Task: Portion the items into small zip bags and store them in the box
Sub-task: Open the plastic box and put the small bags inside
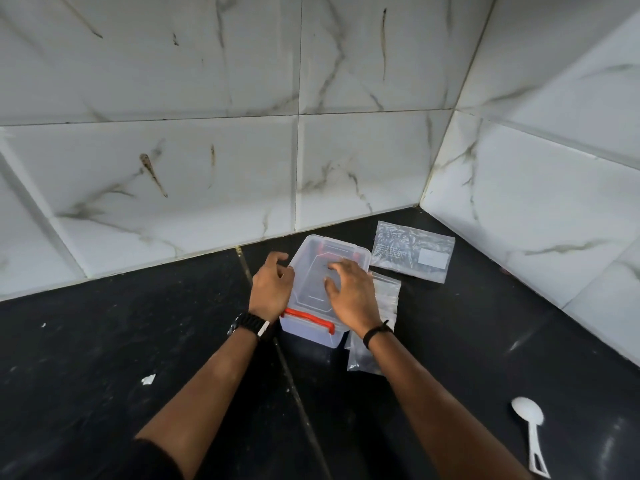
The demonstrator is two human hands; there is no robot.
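Observation:
A clear plastic box point(311, 289) with red latches stands on the black counter, its lid on top. My left hand point(272, 287) holds the box's left side with curled fingers. My right hand point(349, 292) rests on the lid with fingers spread and slightly bent. A stack of small zip bags point(389, 292) lies just right of the box, partly under my right wrist. A larger zip bag point(412, 251) with a white label lies flat behind them. Another clear bag point(360, 358) lies below my right wrist.
A white plastic spoon point(528, 424) lies at the front right of the black counter point(138, 341). A small white scrap point(148, 379) sits at the left. Marble-tiled walls meet in a corner close behind the box and to the right.

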